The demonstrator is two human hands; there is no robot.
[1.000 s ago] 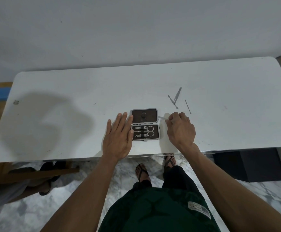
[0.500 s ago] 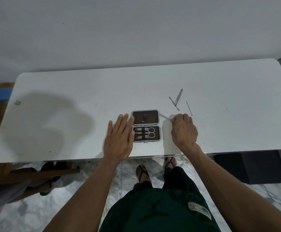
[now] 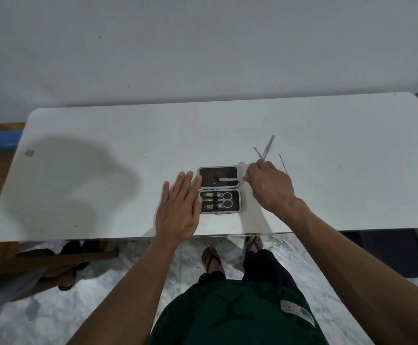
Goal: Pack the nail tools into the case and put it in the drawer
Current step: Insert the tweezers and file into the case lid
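- We see the case point(image 3: 219, 189) lying open and flat near the front edge of the white table point(image 3: 103, 135); its two dark halves sit one behind the other, hinge between them
- In the near half we make out two clippers point(image 3: 212, 200) side by side and a pair of scissors point(image 3: 227, 199) with its ring handles to the right, all tucked under a strap; in the far half a slim metal tool point(image 3: 228, 179) lies across the lining, pointing towards the right rim
- Our left hand point(image 3: 179, 210) rests palm down on the table just left of the case; the fingers are straight and slightly spread, the fingertips touching the case's left edge; it grips nothing
- Our right hand point(image 3: 270, 188) hovers just right of the case, knuckles up, fingers curled downwards; we cannot tell whether the fingertips pinch anything, since the back of the hand hides them
- Beyond the right hand, two thin tools point(image 3: 265, 150) lie crossed on the table, their near ends just at the knuckles; a third thin probe point(image 3: 283, 163) lies apart to their right, partly behind the hand
- We cannot see any drawer from this view
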